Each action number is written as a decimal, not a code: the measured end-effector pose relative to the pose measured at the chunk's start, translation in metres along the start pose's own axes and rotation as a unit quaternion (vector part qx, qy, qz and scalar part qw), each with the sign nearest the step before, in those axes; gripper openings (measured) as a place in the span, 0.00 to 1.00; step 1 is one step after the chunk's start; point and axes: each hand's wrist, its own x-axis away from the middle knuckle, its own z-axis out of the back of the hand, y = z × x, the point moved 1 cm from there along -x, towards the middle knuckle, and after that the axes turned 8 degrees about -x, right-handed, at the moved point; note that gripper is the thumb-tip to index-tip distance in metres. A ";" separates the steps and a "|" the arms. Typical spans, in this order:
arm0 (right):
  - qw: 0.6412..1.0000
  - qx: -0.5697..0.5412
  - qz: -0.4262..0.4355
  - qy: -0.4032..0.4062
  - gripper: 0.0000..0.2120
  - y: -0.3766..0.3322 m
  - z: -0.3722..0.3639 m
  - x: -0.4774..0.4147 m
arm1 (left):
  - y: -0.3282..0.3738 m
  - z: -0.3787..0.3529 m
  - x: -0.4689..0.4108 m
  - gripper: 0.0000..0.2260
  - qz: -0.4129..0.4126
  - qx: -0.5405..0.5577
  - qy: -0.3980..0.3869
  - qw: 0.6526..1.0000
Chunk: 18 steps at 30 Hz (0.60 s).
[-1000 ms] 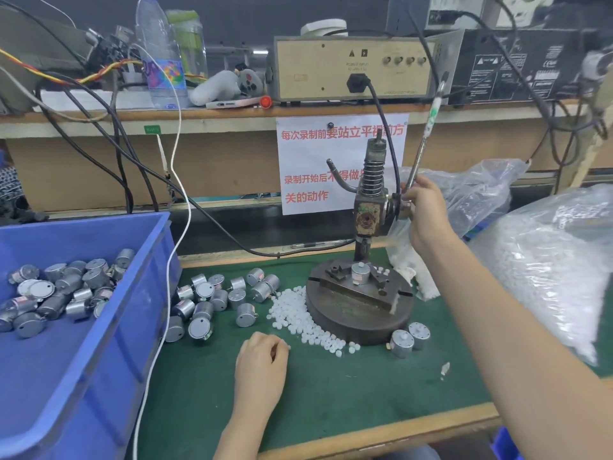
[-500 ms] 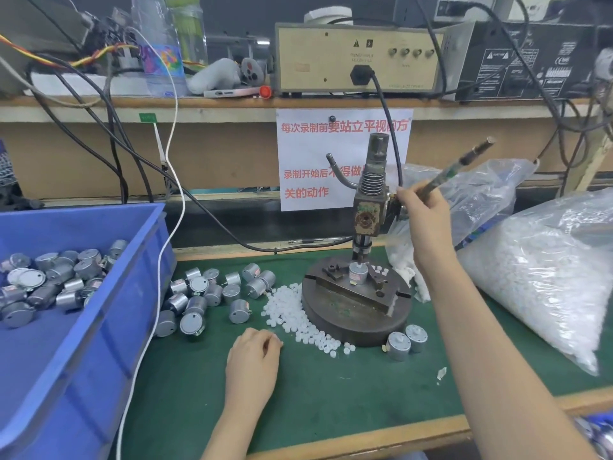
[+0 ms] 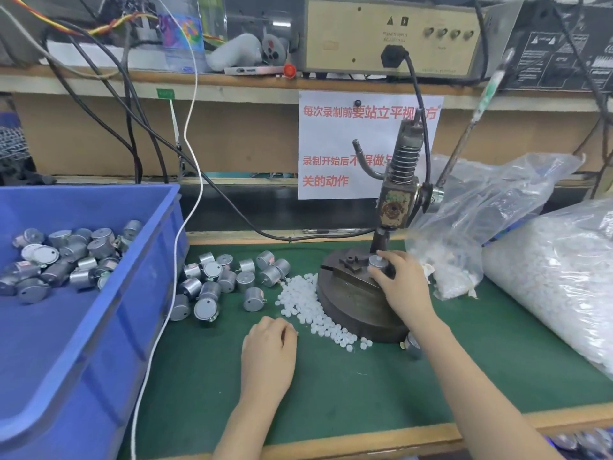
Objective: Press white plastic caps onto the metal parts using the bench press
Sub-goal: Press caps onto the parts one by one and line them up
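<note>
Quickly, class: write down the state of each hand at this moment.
Left hand: fingers curled on the mat; whether it holds anything cannot be told.
Right hand: grips the metal part on the press.

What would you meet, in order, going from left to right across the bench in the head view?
Blue bin → loose metal parts → pile of white caps → bench press → crumpled clear bag → large bag of white caps.
</note>
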 end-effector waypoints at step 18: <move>0.966 0.125 0.219 -0.063 0.21 0.025 0.035 0.109 | 0.001 0.002 0.004 0.09 -0.026 -0.037 0.006 0.999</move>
